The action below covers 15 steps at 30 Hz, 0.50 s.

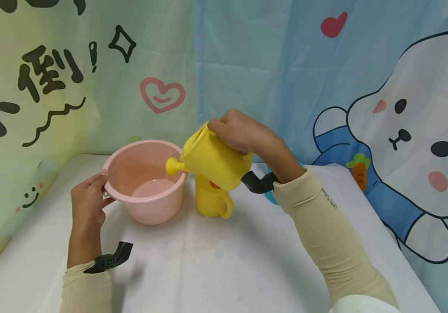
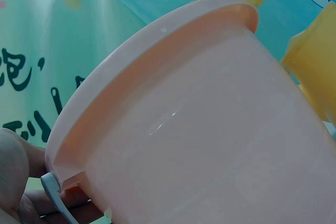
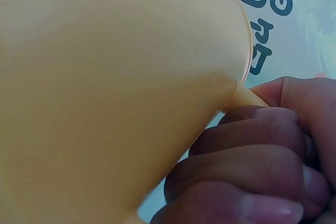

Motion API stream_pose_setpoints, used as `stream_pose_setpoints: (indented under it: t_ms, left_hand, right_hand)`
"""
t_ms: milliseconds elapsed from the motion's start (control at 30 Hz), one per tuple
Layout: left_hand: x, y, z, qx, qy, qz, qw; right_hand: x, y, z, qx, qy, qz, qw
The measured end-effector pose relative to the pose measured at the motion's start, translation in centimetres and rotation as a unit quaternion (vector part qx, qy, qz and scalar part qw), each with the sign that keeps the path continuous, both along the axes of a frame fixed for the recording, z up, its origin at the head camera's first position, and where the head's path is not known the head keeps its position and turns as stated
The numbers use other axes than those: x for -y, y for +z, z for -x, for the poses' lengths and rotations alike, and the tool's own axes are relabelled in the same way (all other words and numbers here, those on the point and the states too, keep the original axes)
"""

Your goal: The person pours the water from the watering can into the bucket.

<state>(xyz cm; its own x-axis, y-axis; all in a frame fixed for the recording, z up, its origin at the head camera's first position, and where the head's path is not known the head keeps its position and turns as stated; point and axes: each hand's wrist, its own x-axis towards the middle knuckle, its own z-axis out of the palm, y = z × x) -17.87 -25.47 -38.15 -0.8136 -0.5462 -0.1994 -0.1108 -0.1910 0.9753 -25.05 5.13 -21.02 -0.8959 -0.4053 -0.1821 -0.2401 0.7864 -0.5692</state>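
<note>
A pink bucket (image 1: 155, 211) stands on the white table, and its outer wall fills most of the left wrist view. My left hand (image 1: 88, 202) pinches the bucket's rim at its left side, beside the thin handle (image 2: 56, 199). In my right hand (image 1: 243, 130) is a yellow watering can (image 1: 217, 158), gripped by its handle with curled fingers. The can is tilted left, its round spout head (image 1: 174, 166) over the bucket's right rim. Below the can a yellow cup (image 1: 208, 202) stands upright, partly hidden by it. No water stream can be made out.
Behind the right wrist a blue object (image 1: 271, 198) is mostly hidden. A printed cloth backdrop (image 1: 255, 65) hangs behind the white table (image 1: 208, 269). Dark straps (image 1: 260, 182) sit on both wrists.
</note>
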Motion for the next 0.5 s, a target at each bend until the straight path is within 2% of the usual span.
stream_pose_setpoints:
  t_ms: [500]
  left_hand:
    - [-0.04, 0.09, 0.01, 0.002, 0.003, -0.001, 1.0]
  right_hand:
    - [0.32, 0.18, 0.16, 0.002, 0.002, -0.014, 1.0]
